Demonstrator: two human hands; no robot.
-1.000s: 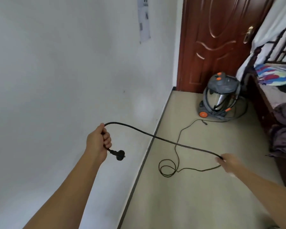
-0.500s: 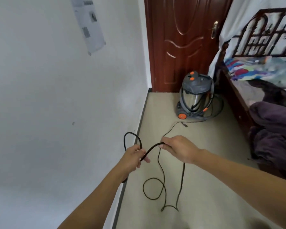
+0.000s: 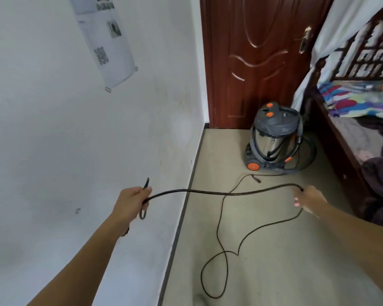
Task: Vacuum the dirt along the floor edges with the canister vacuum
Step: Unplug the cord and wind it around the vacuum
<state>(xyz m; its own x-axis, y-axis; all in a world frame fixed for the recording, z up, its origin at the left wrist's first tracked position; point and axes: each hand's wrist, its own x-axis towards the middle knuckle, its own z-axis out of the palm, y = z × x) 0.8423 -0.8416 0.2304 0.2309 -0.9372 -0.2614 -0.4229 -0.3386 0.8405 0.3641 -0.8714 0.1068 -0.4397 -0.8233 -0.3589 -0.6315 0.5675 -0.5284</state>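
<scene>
Nearest me, slack of the black power cord [image 3: 230, 193] lies looped on the beige floor [image 3: 274, 272]. My left hand [image 3: 131, 202] grips a small bundle of gathered cord by the white wall [image 3: 75, 151]; my right hand [image 3: 307, 198], well apart, has fingers curled round the same cord, one span arching between my hands. Farther off: canister vacuum [image 3: 274, 138] upright on the floor before the brown door [image 3: 252, 51], near the bed frame [image 3: 332, 138].

Both arms outstretched, wide apart. Left hand [image 3: 131, 203] fisted round cord [image 3: 208, 192]; right hand [image 3: 308, 198] grips same cord.
</scene>
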